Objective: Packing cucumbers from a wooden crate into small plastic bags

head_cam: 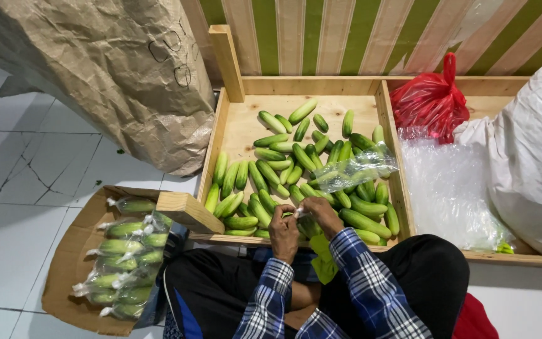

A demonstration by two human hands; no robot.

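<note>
My left hand (283,230) and my right hand (321,213) meet at the front edge of a wooden crate (228,135), pinching the top of a clear plastic bag (309,227) with cucumbers in it. The bag's lower part is hidden behind my hands. Several loose green cucumbers (296,160) lie in the crate just beyond my fingers. Both arms wear blue plaid sleeves.
A cardboard flap (64,276) at left holds several bagged cucumbers (127,257). An empty clear bag (354,168) lies on the pile. The right compartment holds clear plastic bags (446,188) and a red bag (431,100). A brown paper sack (108,69) and a white sack (534,150) flank the crate.
</note>
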